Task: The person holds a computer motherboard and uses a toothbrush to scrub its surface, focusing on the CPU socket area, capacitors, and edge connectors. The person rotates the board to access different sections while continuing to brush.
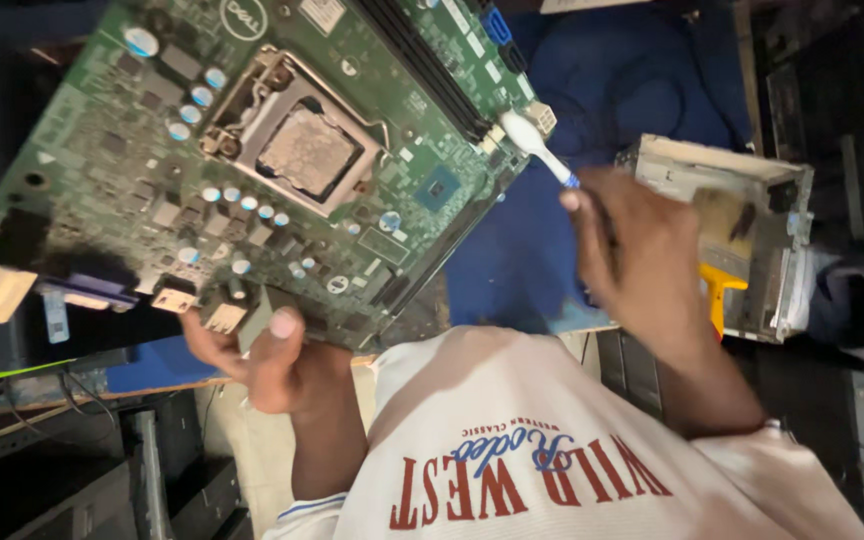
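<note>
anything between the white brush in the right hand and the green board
Nothing visible does. The right hand holds the white brush, and its head already meets the edge of the green motherboard, which the left hand grips by its lower edge.

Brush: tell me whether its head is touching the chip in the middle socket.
No, the brush head sits at the circuit board's edge, away from the chip.

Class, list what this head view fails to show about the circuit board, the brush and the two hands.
- Green circuit board: top and left corners cut off by the frame.
- White brush: handle hidden inside the right hand; bristles blurred against the board.
- Left hand: its fingers lie behind the board's lower edge.
</note>
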